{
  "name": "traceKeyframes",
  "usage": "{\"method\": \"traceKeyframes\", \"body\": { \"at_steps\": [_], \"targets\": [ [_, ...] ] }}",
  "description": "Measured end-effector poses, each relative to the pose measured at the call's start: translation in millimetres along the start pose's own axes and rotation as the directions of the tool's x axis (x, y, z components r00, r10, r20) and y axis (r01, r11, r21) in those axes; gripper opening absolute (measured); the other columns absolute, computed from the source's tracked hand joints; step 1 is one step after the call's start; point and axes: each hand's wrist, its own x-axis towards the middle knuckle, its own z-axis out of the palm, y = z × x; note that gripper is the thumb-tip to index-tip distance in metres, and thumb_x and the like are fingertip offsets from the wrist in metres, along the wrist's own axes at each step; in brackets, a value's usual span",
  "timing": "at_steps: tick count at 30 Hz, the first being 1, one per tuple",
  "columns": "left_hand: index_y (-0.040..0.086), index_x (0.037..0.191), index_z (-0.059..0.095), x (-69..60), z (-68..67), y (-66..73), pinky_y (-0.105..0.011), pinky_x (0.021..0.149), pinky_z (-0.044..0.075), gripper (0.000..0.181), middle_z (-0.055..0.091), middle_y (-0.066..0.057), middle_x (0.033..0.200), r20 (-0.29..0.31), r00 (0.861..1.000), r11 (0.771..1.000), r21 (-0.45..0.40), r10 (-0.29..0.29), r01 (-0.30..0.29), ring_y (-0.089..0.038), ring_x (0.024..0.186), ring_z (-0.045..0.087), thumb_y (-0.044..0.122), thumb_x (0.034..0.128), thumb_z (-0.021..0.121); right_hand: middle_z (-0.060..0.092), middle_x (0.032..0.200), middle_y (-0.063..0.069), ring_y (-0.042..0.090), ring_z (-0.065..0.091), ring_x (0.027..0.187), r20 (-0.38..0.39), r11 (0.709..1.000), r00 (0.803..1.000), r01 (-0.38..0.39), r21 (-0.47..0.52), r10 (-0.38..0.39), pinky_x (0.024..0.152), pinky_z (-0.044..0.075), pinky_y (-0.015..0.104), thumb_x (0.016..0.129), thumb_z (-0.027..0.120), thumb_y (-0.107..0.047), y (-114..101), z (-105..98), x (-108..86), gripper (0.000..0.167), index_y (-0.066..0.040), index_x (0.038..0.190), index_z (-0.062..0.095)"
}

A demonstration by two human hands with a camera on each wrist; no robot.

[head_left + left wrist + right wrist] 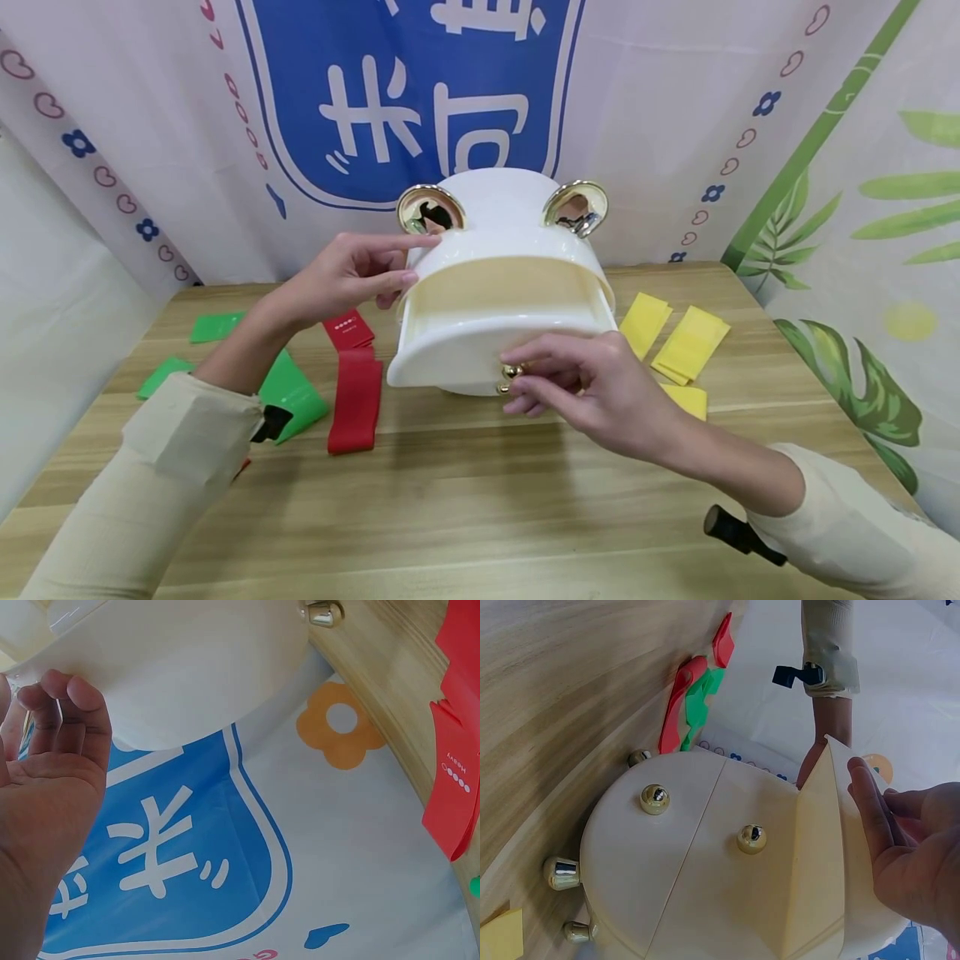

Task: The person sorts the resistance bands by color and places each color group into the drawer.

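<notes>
A white two-drawer box (497, 200) with gold eye-shaped ornaments stands on the table. Its upper drawer (450, 354) is pulled partway out, baring a cream inside. My left hand (352, 271) rests its extended index finger and thumb on the box's left upper side, below one ornament; the other fingers bend loosely in the left wrist view. In the head view my right hand (592, 383) overlaps the drawer front, thumb and index finger framing a gold knob (512, 371). The right wrist view shows that upper knob (751, 838) uncovered, apart from the fingers.
Red folded bands (356, 404), one labelled Heavy in the left wrist view, and green bands (288, 392) lie left of the box. To its right are yellow folded bands (690, 342). A printed curtain (637, 83) hangs behind the wooden table (450, 517).
</notes>
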Motion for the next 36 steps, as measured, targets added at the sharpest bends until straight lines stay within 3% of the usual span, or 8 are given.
{"method": "traceKeyframes", "body": {
  "at_steps": [9, 16, 27, 36],
  "targets": [
    [0.006, 0.148, 0.056, -0.1, -0.6, 0.1, -0.027, 0.056, 0.051, 0.051, 0.057, -0.011, 0.070, 0.001, 1.000, 1.000, 0.002, 0.005, -0.005, -0.027, 0.061, 0.056, 0.001, 0.0988, 0.067, 0.075, 0.102, 0.018, 0.021, 0.078, 0.084, 0.009, 1.000, 1.000, -0.008, 0.007, 0.008, 0.070, 0.062, 0.031, 0.092, 0.065, 0.019, -0.3, -0.4, 0.2, 0.027, 0.010, 0.117, 0.068],
    [0.006, 0.148, 0.057, 0.0, -0.9, 0.3, -0.027, 0.056, 0.052, 0.051, 0.057, -0.011, 0.071, 0.000, 1.000, 1.000, 0.015, 0.003, -0.003, -0.024, 0.061, 0.056, 0.001, 0.0987, 0.067, 0.077, 0.103, 0.012, 0.015, 0.077, 0.085, 0.019, 0.997, 0.999, -0.024, -0.076, 0.026, 0.072, 0.062, 0.030, 0.091, 0.069, 0.014, -1.7, -2.1, -0.4, 0.032, 0.005, 0.122, 0.068],
    [0.007, 0.148, 0.057, 0.2, -0.4, 1.0, -0.028, 0.056, 0.052, 0.050, 0.057, -0.011, 0.072, 0.001, 1.000, 1.000, 0.018, -0.005, 0.005, -0.029, 0.062, 0.056, 0.001, 0.0989, 0.067, 0.078, 0.095, 0.011, 0.014, 0.077, 0.079, 0.020, 0.990, 0.998, 0.067, -0.122, -0.065, 0.068, 0.062, 0.030, 0.091, 0.067, 0.016, -8.4, -14.6, -3.2, 0.038, 0.004, 0.127, 0.067],
    [0.007, 0.148, 0.057, 0.0, -0.7, 0.9, -0.028, 0.056, 0.051, 0.050, 0.056, -0.011, 0.071, 0.005, 1.000, 1.000, 0.013, -0.002, 0.002, -0.027, 0.062, 0.056, 0.001, 0.0991, 0.066, 0.079, 0.088, 0.004, 0.010, 0.076, 0.075, -0.020, 0.984, 0.998, 0.058, -0.168, -0.063, 0.063, 0.061, 0.030, 0.090, 0.068, 0.017, -20.3, -30.3, -5.3, 0.037, 0.002, 0.124, 0.070]
  ]
}}
